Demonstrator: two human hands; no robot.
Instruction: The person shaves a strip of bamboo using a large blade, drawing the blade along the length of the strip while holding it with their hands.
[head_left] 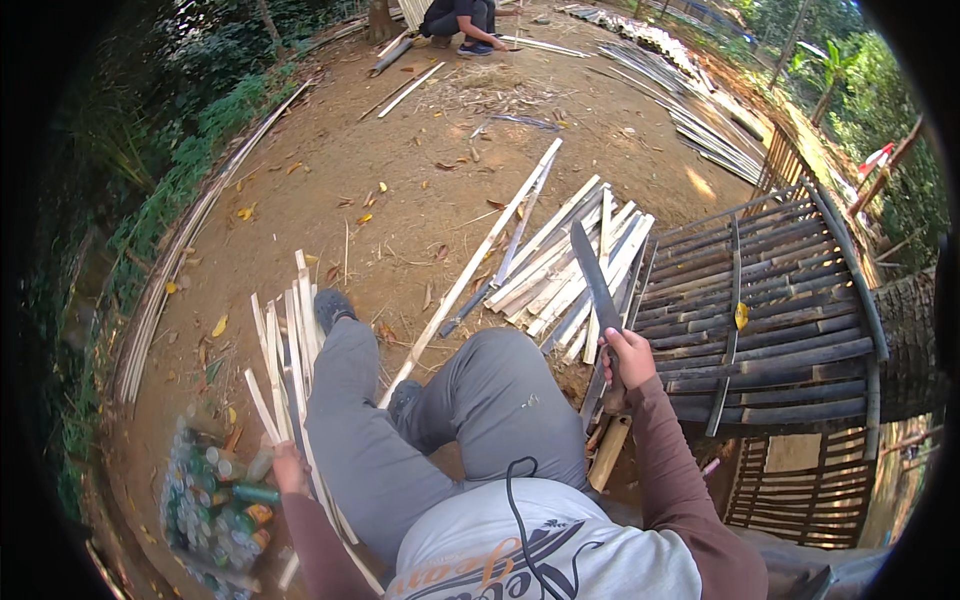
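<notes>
My right hand is closed around the handle of a machete, its long dark blade slanting up and away to the left. At the left, my left hand is down beside my thigh, its fingers closed at the lower part of pale split bamboo strips. How many strips it grips is hidden. One long bamboo strip runs from the ground ahead down to between my feet. Beyond the machete a pile of bamboo strips lies on the dirt, some pale, some dark-skinned.
A bamboo slat bench stands close on my right. Several plastic bottles are heaped at the lower left. Far ahead a person crouches near more bamboo. Further strips lie at the far right; long poles edge the left side.
</notes>
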